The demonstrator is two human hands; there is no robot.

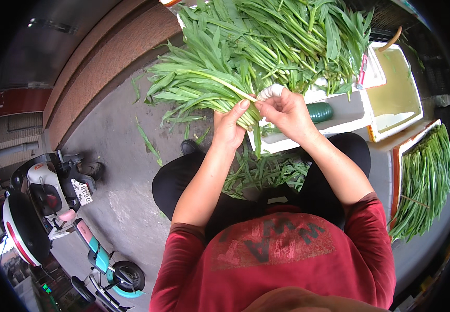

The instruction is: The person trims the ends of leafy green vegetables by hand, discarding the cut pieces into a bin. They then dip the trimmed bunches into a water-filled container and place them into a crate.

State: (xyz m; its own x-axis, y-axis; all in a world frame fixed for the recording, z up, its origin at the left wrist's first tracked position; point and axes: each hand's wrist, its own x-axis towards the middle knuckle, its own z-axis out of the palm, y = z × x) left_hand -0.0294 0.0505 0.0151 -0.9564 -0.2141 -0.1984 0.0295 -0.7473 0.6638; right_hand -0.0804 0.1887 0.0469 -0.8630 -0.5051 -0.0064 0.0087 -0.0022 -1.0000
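My left hand (229,126) is closed around a bunch of long-leaved green vegetables (205,87), its leaves pointing left and its cut stems right. With a white wrap on one finger, my right hand (287,111) pinches the end of one pale stem (234,87) lying on top of the bunch. Beyond both hands a large heap of the same leafy greens (279,39) rests on a white foam box. A pink-handled cutter (362,71) lies at the heap's right edge. Beside my right wrist, a dark green ribbed roll (320,112) sits in a white foam container (349,113).
Yellowish water stands in a foam box (394,87) at the right. Near it is a box of long thin greens (423,187). Loose leaves (271,171) lie on the ground between my legs. Parked scooters (45,195) stand at the left, below brown steps (111,66).
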